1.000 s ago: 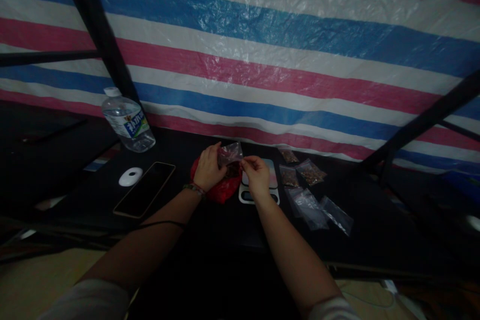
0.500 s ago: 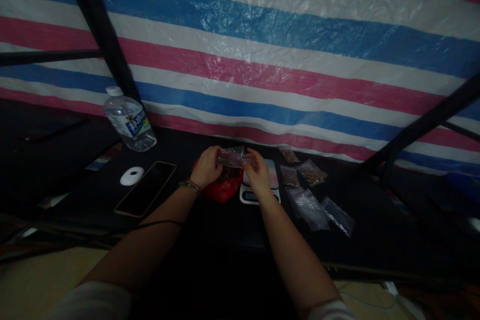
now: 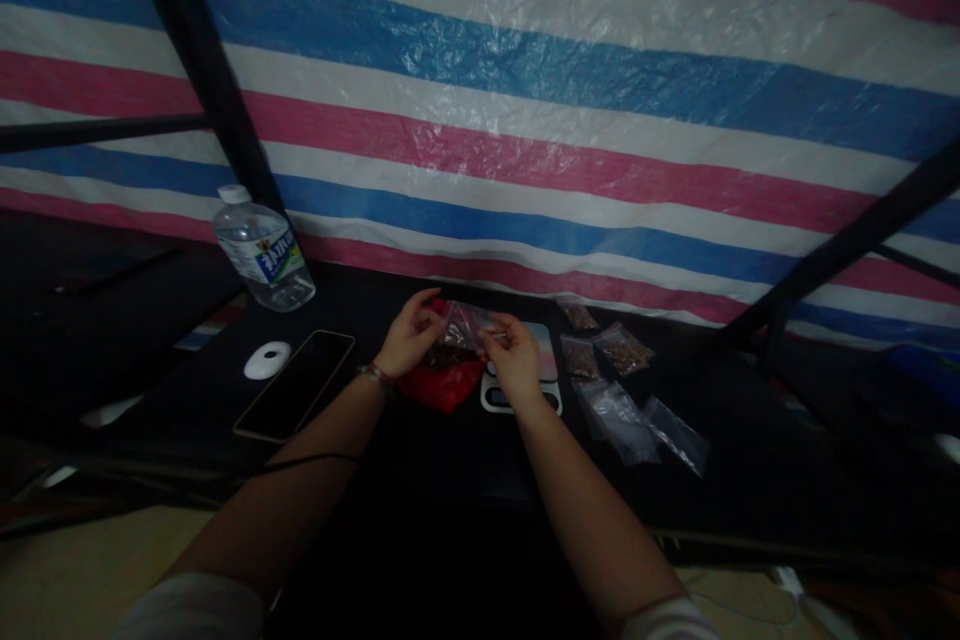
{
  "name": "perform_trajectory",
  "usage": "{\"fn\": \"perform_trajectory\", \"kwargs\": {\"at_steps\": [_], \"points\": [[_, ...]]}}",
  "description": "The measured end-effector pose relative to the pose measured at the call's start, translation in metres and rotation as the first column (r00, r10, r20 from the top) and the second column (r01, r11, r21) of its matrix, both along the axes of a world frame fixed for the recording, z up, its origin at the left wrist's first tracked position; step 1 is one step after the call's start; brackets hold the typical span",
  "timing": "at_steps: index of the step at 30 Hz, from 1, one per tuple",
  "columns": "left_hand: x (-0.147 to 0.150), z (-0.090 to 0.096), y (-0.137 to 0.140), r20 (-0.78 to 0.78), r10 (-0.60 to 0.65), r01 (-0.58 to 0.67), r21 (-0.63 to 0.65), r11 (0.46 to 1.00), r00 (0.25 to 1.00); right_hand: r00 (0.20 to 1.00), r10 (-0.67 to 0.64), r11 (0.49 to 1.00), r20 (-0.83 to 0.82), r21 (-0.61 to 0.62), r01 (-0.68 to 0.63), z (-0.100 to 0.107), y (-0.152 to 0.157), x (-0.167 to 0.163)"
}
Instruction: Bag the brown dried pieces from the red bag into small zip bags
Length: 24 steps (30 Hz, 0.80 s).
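Observation:
A small clear zip bag [image 3: 466,322] is stretched between my two hands above an open red plastic bag [image 3: 442,392] of dark brown bits. Closed on its right end is my right hand [image 3: 514,355], fingers pinched. My left hand [image 3: 411,335] meets the left edge with thumb and fingers, the index finger raised. Under my right hand lies a white kitchen scale [image 3: 553,398], partly covered by that hand. Filled zip bags [image 3: 626,348] of brown bits rest to the right of the scale. Flat zip bags [image 3: 622,425] that look empty are nearer to me.
At the left stand a large clear bottle [image 3: 266,255], a white rounded case [image 3: 267,360] and a phone [image 3: 296,385] on the black table [image 3: 465,470]. Striped plastic sheeting [image 3: 525,150] hangs behind, with dark frame bars [image 3: 195,40] in front. A thin cable crosses near my left forearm.
My left hand has shifted slightly left and its index finger has lifted. The zip bag has tilted lower, and my right fingers have closed in on its end. The view has tipped slightly.

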State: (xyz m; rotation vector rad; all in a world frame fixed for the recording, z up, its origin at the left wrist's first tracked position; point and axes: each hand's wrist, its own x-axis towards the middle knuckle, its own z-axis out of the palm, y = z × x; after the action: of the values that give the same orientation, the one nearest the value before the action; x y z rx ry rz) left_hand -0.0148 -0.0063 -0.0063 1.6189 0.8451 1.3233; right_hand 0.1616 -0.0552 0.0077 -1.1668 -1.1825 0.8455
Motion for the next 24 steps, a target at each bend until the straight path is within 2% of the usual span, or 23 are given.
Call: {"fn": "perform_trajectory", "kwargs": {"at_steps": [3,6,9,11,13,17,19,20,22,24], "points": [[0.001,-0.003,0.006,0.037,0.04,-0.039,-0.018,0.999,0.999,1.0,0.005,1.0,-0.009,-0.006,-0.005,-0.002,0.001,0.001],[0.001,-0.007,0.012,-0.013,0.123,-0.123,0.03,0.992,0.992,1.0,-0.004,0.999,0.01,-0.04,0.004,0.003,0.003,0.008],[0.0,-0.01,0.015,-0.057,0.176,-0.171,0.08,0.982,0.983,0.979,0.003,0.999,0.204,-0.033,0.004,0.017,-0.001,0.02],[0.0,-0.01,0.014,-0.058,0.137,-0.132,0.086,0.988,0.989,0.928,-0.022,1.0,0.371,0.017,0.018,0.028,-0.007,0.025],[0.002,-0.009,0.009,-0.061,0.042,-0.038,0.07,0.997,0.997,0.88,-0.026,0.999,0.475,0.034,0.011,0.034,-0.013,0.026],[0.01,-0.004,-0.004,-0.126,-0.16,0.167,0.046,0.985,0.979,0.794,0.116,0.993,0.596,-0.061,-0.099,0.036,-0.023,0.03],[0.012,-0.002,-0.007,-0.192,-0.159,0.177,0.082,0.981,0.968,0.774,0.093,0.996,0.626,-0.062,-0.07,0.039,-0.03,0.045],[0.011,-0.001,-0.007,-0.239,-0.125,0.154,0.107,0.982,0.963,0.774,0.041,0.999,0.631,-0.041,-0.019,0.041,-0.036,0.058],[0.008,0.001,-0.004,-0.353,-0.024,0.085,0.159,0.984,0.935,0.776,-0.065,0.997,0.627,0.005,0.08,0.049,-0.05,0.094],[0.002,0.001,0.003,-0.473,0.094,0.02,0.23,0.973,0.876,0.756,-0.155,0.984,0.636,0.029,0.178,0.053,-0.068,0.14]]}}
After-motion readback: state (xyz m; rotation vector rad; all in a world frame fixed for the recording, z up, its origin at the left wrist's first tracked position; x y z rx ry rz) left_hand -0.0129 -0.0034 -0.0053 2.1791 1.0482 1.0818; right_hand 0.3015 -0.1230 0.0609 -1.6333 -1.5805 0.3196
